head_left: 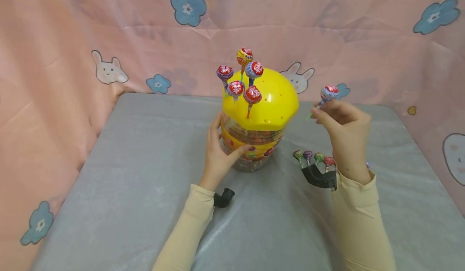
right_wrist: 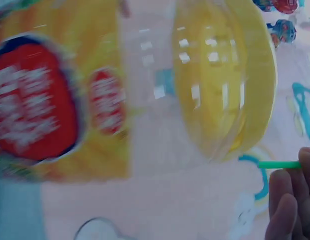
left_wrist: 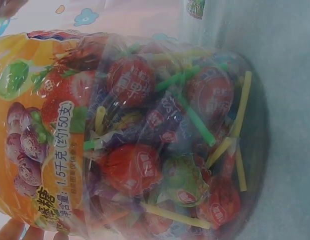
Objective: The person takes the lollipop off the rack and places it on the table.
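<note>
A clear plastic candy jar (head_left: 250, 141) with a bulging yellow lid (head_left: 276, 97) stands upright on the table. Several wrapped lollipops (head_left: 252, 95) stick up from small holes on the lid's left half. My left hand (head_left: 218, 154) grips the jar's left side, thumb across its label. Through the jar wall (left_wrist: 160, 130) in the left wrist view, many wrapped lollipops show inside. Right of the lid, my right hand (head_left: 345, 129) pinches another lollipop (head_left: 329, 93) by its green stick (right_wrist: 279, 164), candy end up. The stick's lower end points toward the lid, apart from it.
More lollipops (head_left: 319, 157) lie in a row on the grey-covered table (head_left: 145, 162), partly hidden behind the right wrist. Black camera mounts (head_left: 319, 177) jut from both wrists. A pink patterned curtain (head_left: 145, 28) hangs behind and beside the table.
</note>
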Tool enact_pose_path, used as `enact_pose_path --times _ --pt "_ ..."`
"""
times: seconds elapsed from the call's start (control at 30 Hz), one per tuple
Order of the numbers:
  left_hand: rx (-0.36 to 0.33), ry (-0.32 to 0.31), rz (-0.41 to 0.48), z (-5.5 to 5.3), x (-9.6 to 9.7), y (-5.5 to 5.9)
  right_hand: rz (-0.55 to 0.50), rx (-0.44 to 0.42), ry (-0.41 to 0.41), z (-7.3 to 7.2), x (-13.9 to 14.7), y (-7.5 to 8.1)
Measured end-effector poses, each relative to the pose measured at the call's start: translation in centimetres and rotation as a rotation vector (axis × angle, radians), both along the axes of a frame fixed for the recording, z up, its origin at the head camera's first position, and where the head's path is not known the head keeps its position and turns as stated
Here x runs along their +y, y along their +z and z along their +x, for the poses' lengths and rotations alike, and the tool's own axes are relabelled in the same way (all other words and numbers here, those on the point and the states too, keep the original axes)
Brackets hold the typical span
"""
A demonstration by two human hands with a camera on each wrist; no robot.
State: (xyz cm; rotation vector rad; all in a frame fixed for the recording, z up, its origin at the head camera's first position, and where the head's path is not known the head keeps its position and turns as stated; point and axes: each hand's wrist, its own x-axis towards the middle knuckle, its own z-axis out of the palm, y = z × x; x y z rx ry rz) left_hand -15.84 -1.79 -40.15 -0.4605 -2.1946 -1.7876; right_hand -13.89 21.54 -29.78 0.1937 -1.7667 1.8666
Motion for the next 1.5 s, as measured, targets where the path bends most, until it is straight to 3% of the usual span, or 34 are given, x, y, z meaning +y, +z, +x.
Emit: enact_pose_path --times 0.2,0.43,0.6,0.83,0.97,1.13,1.27,1.5 --pt "-0.001 0.007 -0.003 -0.1 -0.2 0.1 0.108 -0.202 -0.046 2.6 2.5 -3.7" --pt "-0.013 -0.001 -0.006 0.0 -0.2 0.1 0.218 -0.348 -0.040 4.7 4.4 -6.8" --pt "-0.015 -0.005 -0.002 0.0 -0.1 0.1 0.333 -0.473 -0.056 5.9 5.0 -8.3" --pt "-0.003 -0.004 0.005 -0.1 -0.1 0.1 0.348 -0.560 -0.003 6.7 5.7 -10.3" --pt "-0.001 -0.008 0.004 0.0 -0.1 0.0 0.509 -0.648 0.018 7.2 6.3 -10.9" --pt "-0.003 -0.014 0.005 0.0 0.0 -0.1 0.651 -0.765 0.126 7.6 7.2 -11.3" --pt "-0.005 -0.014 0.003 0.0 0.0 0.0 0.610 -0.834 0.206 7.8 7.5 -12.0" --pt "-0.006 -0.013 0.002 0.1 0.0 0.0 0.547 -0.891 0.265 7.9 7.7 -13.0"
